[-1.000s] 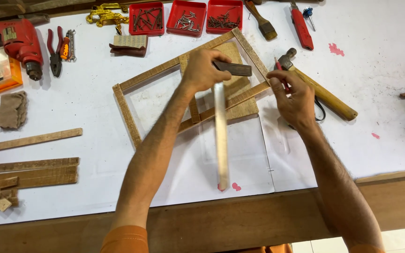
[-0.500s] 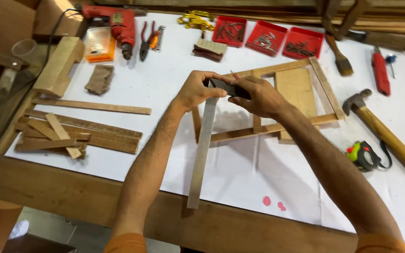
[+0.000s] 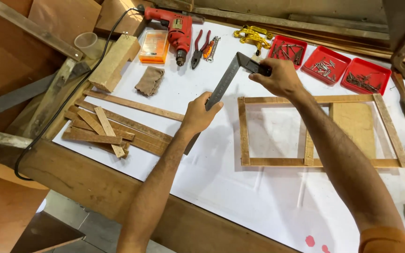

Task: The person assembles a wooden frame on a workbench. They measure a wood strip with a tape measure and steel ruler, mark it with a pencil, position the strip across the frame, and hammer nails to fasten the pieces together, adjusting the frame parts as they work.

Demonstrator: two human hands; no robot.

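Square (image 3: 225,83) (one) held by two hands, left hand (image 3: 199,114), right hand (image 3: 280,77).

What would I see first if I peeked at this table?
First, two hands lifting a metal try square over the middle of the white table: the left hand grips the blade, the right hand the dark handle. Right of them lies a wooden frame, and behind, a red drill.

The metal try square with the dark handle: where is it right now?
In the head view the metal try square is held in both hands, left hand on the blade, right hand on the handle, left of the rectangular wooden frame.
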